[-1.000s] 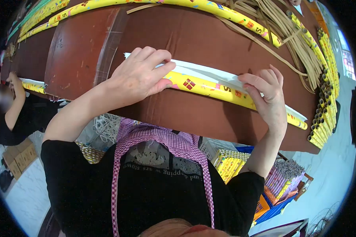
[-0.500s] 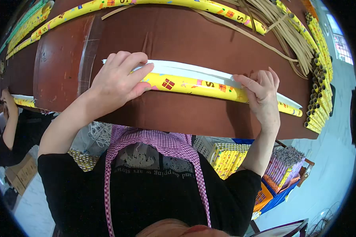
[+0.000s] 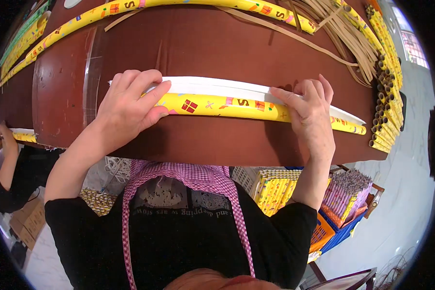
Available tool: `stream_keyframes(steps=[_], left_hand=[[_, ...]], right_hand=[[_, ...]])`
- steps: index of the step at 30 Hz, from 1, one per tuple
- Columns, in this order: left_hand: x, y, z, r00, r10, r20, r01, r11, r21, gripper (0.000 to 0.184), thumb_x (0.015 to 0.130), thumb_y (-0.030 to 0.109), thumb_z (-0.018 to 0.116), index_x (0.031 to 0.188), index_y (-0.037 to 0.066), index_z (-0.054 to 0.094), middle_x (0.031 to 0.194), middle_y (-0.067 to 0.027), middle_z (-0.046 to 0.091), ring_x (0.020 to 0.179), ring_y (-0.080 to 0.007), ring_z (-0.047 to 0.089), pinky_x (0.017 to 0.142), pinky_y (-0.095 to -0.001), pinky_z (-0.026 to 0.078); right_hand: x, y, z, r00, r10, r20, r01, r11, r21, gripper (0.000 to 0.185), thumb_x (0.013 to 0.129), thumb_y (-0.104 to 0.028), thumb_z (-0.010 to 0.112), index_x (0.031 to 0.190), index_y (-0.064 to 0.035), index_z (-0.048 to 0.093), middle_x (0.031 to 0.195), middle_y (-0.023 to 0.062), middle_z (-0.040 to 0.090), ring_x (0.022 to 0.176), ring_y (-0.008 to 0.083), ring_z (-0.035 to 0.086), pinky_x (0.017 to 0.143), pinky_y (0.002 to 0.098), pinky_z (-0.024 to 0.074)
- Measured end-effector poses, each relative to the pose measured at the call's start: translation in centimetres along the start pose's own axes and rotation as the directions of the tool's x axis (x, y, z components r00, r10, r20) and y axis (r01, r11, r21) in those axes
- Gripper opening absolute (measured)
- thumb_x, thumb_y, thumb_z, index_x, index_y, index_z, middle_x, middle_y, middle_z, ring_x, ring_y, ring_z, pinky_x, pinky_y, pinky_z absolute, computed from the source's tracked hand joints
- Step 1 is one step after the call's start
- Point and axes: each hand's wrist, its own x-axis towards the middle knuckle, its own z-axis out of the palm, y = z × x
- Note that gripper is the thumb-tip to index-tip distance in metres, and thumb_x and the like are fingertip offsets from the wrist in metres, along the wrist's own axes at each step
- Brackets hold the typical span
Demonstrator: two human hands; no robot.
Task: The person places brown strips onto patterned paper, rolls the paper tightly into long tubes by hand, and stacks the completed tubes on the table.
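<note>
A narrow roll of yellow wrapping paper [image 3: 217, 105], printed with gifts and letters, lies across the brown table in front of me. Its white inner side [image 3: 212, 86] shows as a strip along the far edge. Toward the roll's left end, my left hand [image 3: 130, 104] is closed on it, thumb on the near side and fingers over the white strip. My right hand [image 3: 310, 110] grips it farther right, thumb pressed on the white strip and fingers curled. The roll's right end sticks out past that hand, while my left hand covers most of the left end.
A long yellow roll [image 3: 188, 6] spans the table's far side, near flat brown strips [image 3: 345, 29]. Many yellow tubes [image 3: 389, 104] are stacked at the right edge. Below stand crates [image 3: 340, 241] of rolls. At far left, another person's hand [image 3: 7, 137] holds similar paper.
Both hands and the roll have come slightly nearer to me across the table, with the grip kept. The head view has shifted a little.
</note>
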Motion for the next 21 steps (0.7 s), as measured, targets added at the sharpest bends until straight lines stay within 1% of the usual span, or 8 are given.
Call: stream_keyframes(steps=[4, 9, 14, 16, 17, 18, 19, 21], left_hand=[[0.0, 0.1, 0.0, 0.999, -0.018, 0.038, 0.017, 1.0, 0.012, 0.047, 0.075, 0.018, 0.08, 0.118, 0.006, 0.064, 0.118, -0.0065, 0.056, 0.106, -0.0268, 0.052, 0.087, -0.0409, 0.044], [-0.1, -0.1, 0.0, 0.999, -0.013, 0.043, 0.012, 1.0, 0.004, 0.048, 0.076, 0.018, 0.08, 0.119, 0.006, 0.063, 0.12, -0.0067, 0.055, 0.107, -0.0272, 0.052, 0.087, -0.041, 0.043], [-0.1, -0.1, 0.0, 0.999, -0.02, 0.039, 0.02, 1.0, 0.012, 0.047, 0.077, 0.018, 0.079, 0.119, 0.006, 0.063, 0.119, -0.0064, 0.056, 0.107, -0.0271, 0.052, 0.087, -0.041, 0.043], [0.1, 0.1, -0.3, 0.999, -0.021, 0.042, 0.02, 1.0, 0.014, 0.044, 0.077, 0.019, 0.078, 0.117, 0.006, 0.064, 0.118, -0.006, 0.056, 0.105, -0.0266, 0.053, 0.086, -0.0401, 0.043], [0.1, 0.1, -0.4, 0.998, -0.038, 0.05, 0.036, 0.999, 0.033, 0.044, 0.077, 0.019, 0.078, 0.117, 0.006, 0.064, 0.118, -0.006, 0.056, 0.105, -0.0266, 0.053, 0.086, -0.0401, 0.043], [0.3, 0.1, -0.5, 0.999, -0.024, 0.033, 0.024, 1.0, 0.0, 0.043, 0.077, 0.019, 0.078, 0.115, 0.006, 0.064, 0.116, -0.0061, 0.056, 0.103, -0.0263, 0.053, 0.085, -0.0396, 0.043], [0.4, 0.1, -0.6, 1.0, -0.009, 0.015, 0.01, 0.999, -0.033, 0.042, 0.077, 0.019, 0.078, 0.114, 0.006, 0.064, 0.114, -0.0062, 0.056, 0.101, -0.0261, 0.054, 0.084, -0.0392, 0.043], [0.5, 0.1, -0.8, 1.0, -0.012, 0.015, 0.013, 0.999, -0.035, 0.041, 0.077, 0.02, 0.078, 0.113, 0.006, 0.064, 0.113, -0.0064, 0.056, 0.1, -0.0258, 0.054, 0.083, -0.0389, 0.044]], right_hand=[[0.0, 0.0, 0.0, 1.0, 0.008, 0.001, -0.008, 1.0, -0.008, 0.033, 0.079, -0.003, 0.065, 0.104, -0.0211, 0.077, 0.083, 0.0052, 0.049, 0.092, 0.0254, 0.056, 0.111, 0.0528, 0.0338], [0.4, -0.5, -0.3, 1.0, -0.017, 0.022, 0.019, 0.998, -0.064, 0.033, 0.078, -0.001, 0.063, 0.102, -0.0195, 0.077, 0.083, 0.0058, 0.051, 0.091, 0.0255, 0.057, 0.111, 0.0527, 0.0341], [0.5, -0.9, -0.5, 1.0, -0.001, 0.027, 0.003, 0.997, -0.078, 0.031, 0.078, -0.003, 0.062, 0.101, -0.0178, 0.076, 0.083, 0.0064, 0.052, 0.092, 0.026, 0.057, 0.111, 0.0516, 0.0344], [0.7, -1.2, -0.4, 1.0, -0.011, 0.017, 0.012, 0.998, -0.059, 0.029, 0.079, -0.003, 0.061, 0.1, -0.0169, 0.076, 0.084, 0.0066, 0.052, 0.092, 0.0262, 0.057, 0.11, 0.0512, 0.0346], [0.7, -1.2, -0.3, 1.0, -0.01, 0.003, 0.01, 0.998, -0.07, 0.029, 0.078, -0.004, 0.063, 0.1, -0.0178, 0.076, 0.083, 0.0068, 0.051, 0.092, 0.0266, 0.057, 0.11, 0.0517, 0.0351], [0.7, -1.2, -0.3, 1.0, -0.009, -0.012, 0.008, 0.997, -0.08, 0.029, 0.077, -0.004, 0.065, 0.1, -0.0187, 0.076, 0.081, 0.0069, 0.05, 0.091, 0.0269, 0.057, 0.109, 0.0522, 0.0356], [0.7, -1.3, -0.2, 1.0, -0.012, -0.018, 0.01, 0.996, -0.084, 0.028, 0.078, -0.004, 0.064, 0.1, -0.0182, 0.075, 0.081, 0.0071, 0.05, 0.09, 0.0268, 0.057, 0.109, 0.0523, 0.0358], [0.7, -1.4, -0.3, 1.0, -0.016, -0.02, 0.015, 0.998, -0.068, 0.028, 0.078, -0.004, 0.064, 0.1, -0.0178, 0.075, 0.081, 0.007, 0.05, 0.089, 0.0267, 0.056, 0.108, 0.0523, 0.0361]])
